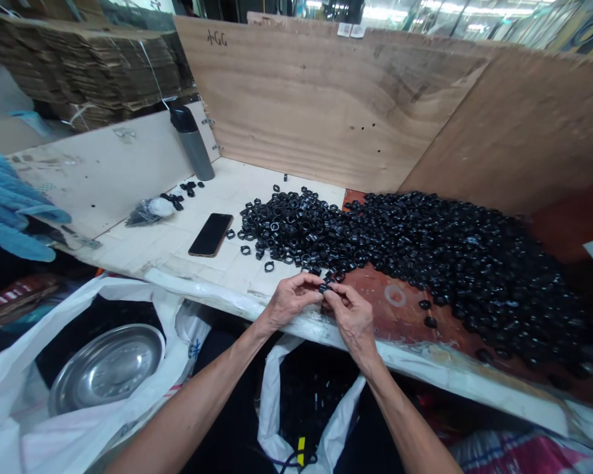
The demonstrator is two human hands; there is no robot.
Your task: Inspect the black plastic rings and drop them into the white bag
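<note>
At the front edge of the workbench, my left hand [292, 299] and my right hand [352, 316] meet, fingertips closed from both sides on one small black plastic ring [325, 288]. The fingers cover much of it. Just behind my hands lies a heap of similar black rings [296, 227], with a few loose ones scattered at its near left side. A far larger pile of small shiny black parts [474, 263] spreads to the right over a reddish-brown board [390, 299]. Below my hands hangs an open white sack [271, 395] with dark pieces inside.
Left of the heap lies a phone [211, 235]; a grey bottle [195, 145] stands in the corner. A plastic bag [151, 210] sits farther left. Wooden panels [326, 99] wall the back. A metal bowl [111, 368] rests in a white sack at lower left, below blue gloves [17, 204].
</note>
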